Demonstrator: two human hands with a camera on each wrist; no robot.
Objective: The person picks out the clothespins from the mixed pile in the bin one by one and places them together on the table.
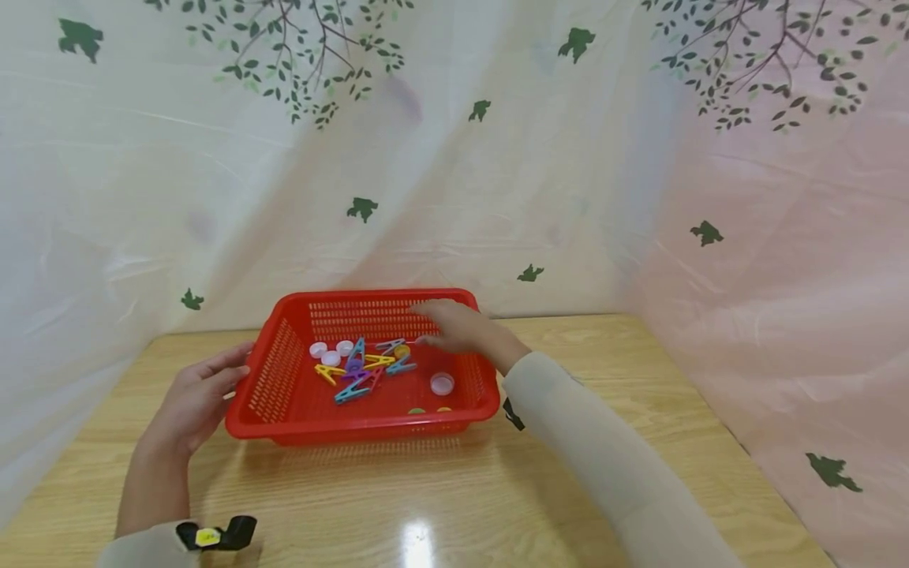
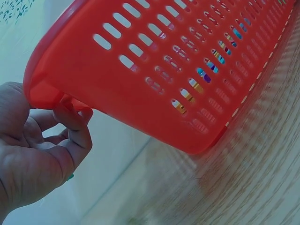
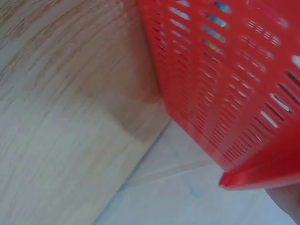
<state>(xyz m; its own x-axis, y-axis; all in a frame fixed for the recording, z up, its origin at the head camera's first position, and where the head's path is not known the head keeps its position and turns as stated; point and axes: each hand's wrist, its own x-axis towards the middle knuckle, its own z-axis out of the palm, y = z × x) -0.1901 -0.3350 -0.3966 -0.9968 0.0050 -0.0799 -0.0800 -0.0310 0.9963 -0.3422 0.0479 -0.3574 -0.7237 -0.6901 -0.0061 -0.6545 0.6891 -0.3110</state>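
Observation:
A red plastic basket point(image 1: 369, 430) with slotted walls sits on the wooden table. My left hand point(image 1: 195, 402) grips its left rim, fingers curled under the edge in the left wrist view. My right hand point(image 1: 461, 327) reaches over the right side into the basket, fingers extended towards the back and thumb apart, nothing seen between them. Inside lie several clothespins, among them a blue one point(image 1: 351, 392), a yellow one point(image 1: 328, 372) and a purple one point(image 1: 355, 375). White caps point(image 1: 331, 358) are at the left. A clear round cap point(image 1: 442, 384) lies nearer the right.
The wooden table point(image 1: 341, 505) runs under the basket to a pale curtain point(image 1: 440, 197) with leaf prints behind it. Another curtain point(image 1: 795, 315) hangs along the right edge. Partly hidden by the front rim, a green piece point(image 1: 417, 410) lies inside the basket.

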